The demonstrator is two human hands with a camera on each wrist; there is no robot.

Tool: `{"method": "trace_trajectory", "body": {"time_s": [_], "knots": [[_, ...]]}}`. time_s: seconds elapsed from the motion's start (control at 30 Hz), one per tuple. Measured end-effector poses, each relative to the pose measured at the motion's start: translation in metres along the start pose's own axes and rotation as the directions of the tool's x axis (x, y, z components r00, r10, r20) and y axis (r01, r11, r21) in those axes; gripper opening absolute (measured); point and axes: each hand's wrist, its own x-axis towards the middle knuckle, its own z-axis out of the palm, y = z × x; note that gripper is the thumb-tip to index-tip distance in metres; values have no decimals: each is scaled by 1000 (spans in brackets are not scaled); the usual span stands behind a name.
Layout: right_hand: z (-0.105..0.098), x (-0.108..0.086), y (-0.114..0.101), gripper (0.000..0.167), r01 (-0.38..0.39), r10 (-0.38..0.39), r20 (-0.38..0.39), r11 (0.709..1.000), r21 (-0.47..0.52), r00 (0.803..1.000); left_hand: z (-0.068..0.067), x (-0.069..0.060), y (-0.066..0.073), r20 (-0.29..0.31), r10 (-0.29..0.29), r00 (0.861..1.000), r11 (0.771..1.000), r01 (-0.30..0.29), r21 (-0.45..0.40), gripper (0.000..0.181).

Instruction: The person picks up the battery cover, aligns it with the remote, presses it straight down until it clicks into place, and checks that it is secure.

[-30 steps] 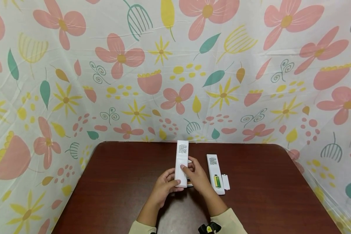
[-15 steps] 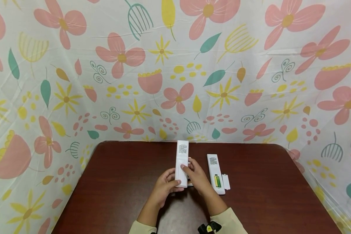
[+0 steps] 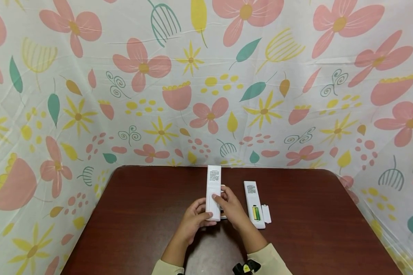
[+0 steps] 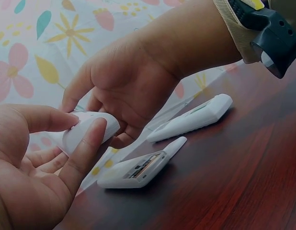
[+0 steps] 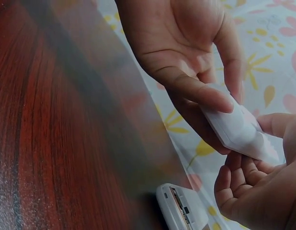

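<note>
Above the table (image 3: 141,206), our left hand (image 3: 194,218) and right hand (image 3: 231,205), fingers curled, both pinch the white remote (image 3: 213,186).
Probably light, stiff, kinda slick (our guess); hold the long edges.

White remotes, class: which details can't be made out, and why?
Held remote: label print too small in head view; front turned away there.
Remote behind it: mostly hidden in head view by held remote and right hand.
Partly cut off by right wrist view's bottom edge.

Smooth plastic held remote (image 3: 213,185), glossy wood-grained table (image 3: 144,214), creased backdrop (image 3: 206,149)
</note>
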Motion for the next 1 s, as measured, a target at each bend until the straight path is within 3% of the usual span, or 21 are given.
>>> {"method": "trace_trajectory", "body": {"time_s": [0.5,1.0], "knots": [[2,-2,-1,43,0,0,-25,999,-33,1000,2,-2,-1,-8,15,1000,1000,-15,6,60],[1,-5,-4,40,1,-1,-30,1000,-1,1000,4,-4,-2,-9,7,1000,1000,-7,6,58]]}}
